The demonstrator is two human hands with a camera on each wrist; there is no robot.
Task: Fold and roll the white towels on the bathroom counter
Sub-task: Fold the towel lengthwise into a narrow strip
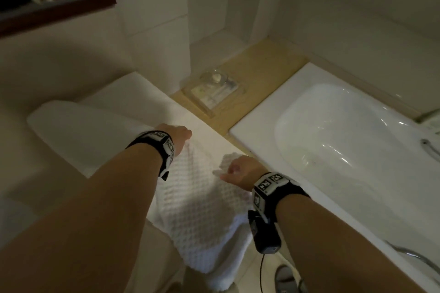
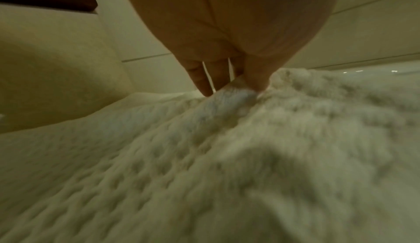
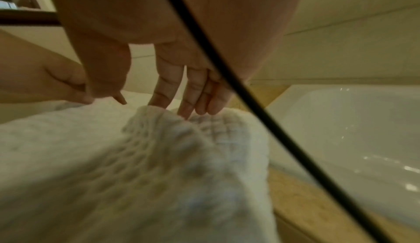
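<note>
Left hand [image 1: 179, 134] pinches the far edge of the waffle-weave white towel [image 1: 200, 211], which lies on the counter [image 1: 238, 112] left of the sink [image 1: 357, 140], near end draping off. Right hand [image 1: 240, 171] pinches a raised corner. Wrist views blurred; right fingertips hidden in the head view.

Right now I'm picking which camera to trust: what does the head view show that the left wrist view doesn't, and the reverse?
Only the head view shows the right hand at the waffle towel, the sink, the clear tray and the folded towels. Only the left wrist view shows the left hand's fingers and thumb pinching a fold of towel. Both show the left hand, that towel and the mirror frame.
</note>
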